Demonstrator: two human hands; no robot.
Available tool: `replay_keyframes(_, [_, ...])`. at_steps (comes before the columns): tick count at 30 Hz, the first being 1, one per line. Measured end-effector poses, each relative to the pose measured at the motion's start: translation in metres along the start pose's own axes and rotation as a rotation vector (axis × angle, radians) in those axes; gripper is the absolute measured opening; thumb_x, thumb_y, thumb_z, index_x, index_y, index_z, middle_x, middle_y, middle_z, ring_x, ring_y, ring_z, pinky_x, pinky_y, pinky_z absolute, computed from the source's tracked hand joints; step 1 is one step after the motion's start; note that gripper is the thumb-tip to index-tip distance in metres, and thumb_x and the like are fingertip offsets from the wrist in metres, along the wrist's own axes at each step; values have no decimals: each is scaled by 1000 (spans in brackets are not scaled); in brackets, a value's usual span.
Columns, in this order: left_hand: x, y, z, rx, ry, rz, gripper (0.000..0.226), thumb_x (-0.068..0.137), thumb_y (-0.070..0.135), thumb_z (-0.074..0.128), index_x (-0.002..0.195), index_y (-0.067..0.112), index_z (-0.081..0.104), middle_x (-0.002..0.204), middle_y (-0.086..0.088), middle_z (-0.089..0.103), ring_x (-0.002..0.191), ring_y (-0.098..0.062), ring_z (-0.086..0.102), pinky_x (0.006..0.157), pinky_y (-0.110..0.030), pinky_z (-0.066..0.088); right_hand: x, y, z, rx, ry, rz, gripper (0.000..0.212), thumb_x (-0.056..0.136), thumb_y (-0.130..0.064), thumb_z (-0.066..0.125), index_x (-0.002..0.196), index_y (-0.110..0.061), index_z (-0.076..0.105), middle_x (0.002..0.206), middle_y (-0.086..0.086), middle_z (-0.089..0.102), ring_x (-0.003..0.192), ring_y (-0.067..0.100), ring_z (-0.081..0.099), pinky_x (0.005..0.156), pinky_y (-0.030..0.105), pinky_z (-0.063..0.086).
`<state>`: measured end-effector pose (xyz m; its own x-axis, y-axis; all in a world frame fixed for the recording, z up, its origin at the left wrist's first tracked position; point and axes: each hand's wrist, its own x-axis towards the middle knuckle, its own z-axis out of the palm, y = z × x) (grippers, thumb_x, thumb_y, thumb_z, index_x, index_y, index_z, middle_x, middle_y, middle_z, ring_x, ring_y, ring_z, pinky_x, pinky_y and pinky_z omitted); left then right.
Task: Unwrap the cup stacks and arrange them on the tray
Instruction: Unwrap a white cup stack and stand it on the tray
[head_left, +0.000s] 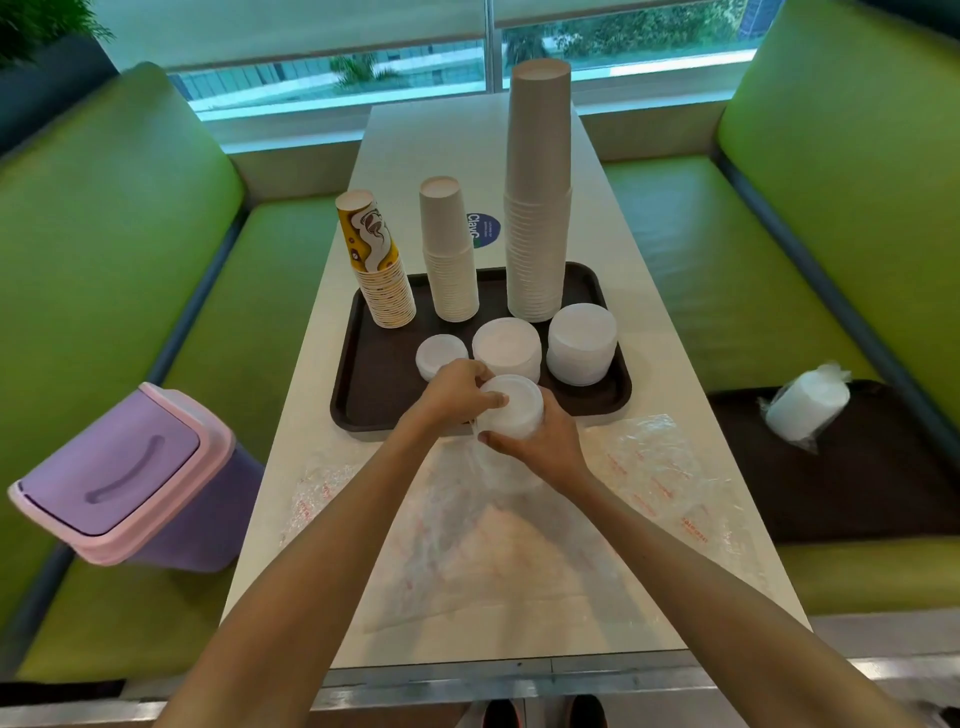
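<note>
**Far edge walled, near-left corner open**

Three cup stacks line the tray's (374, 395) far edge: the printed stack (376, 265) at its left, a white stack (449, 249) in the middle, and the tall stack (537, 192) at its right. A row of lid piles (506, 345) fills the middle and the right side. The left hand (452, 392) and right hand (545, 447) grip a lid stack (511, 405) over the near edge. The tray's near-left corner lies bare. Loose wrappers (644, 457) cover the table's (415, 140) near end.

Light: soft daylight from the window (415, 78) behind the table (665, 353) | Shadows: faint, short | Glare: table's far end washed pale | Lens: wide-angle bowing at edges | Focus: slightly soft throughout
</note>
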<state>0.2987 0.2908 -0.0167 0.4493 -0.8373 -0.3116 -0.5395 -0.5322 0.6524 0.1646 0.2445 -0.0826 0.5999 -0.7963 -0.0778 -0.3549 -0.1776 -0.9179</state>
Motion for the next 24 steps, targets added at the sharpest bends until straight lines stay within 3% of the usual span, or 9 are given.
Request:
replay_keyframes(7, [0,2,0,16,47,13,35,85,21,70,114,7,59,112,-11,63,91,-14,55,65,-16,43,2,2,1,-24,1,0,83,66,-36,86,134,-17,42,127,-1,54,111,8,50,84,11,39])
replay_keyframes(12, [0,4,-2,-44,67,6,31,84,21,70,110,11,55,111,-7,62,94,-14,57,68,-19,48,3,6,1,-20,2,-7,85,66,-38,86,135,-18,41,130,0,54,108,4,45,89,17,39])
replay_keyframes(17, [-3,2,-1,-99,66,18,25,86,20,68,105,14,53,113,-8,63,92,-14,57,62,-16,48,3,8,2,-3,2,-10,85,66,-39,86,135,-19,41,129,-1,54,109,5,46,85,11,37])
replay_keyframes(24, [-3,2,-8,-252,-5,-44,22,91,17,61,111,11,53,114,-10,59,98,-17,56,64,-16,50,2,10,2,30,6,-15,88,64,-37,87,136,-19,40,131,0,53,114,8,47,100,30,45])
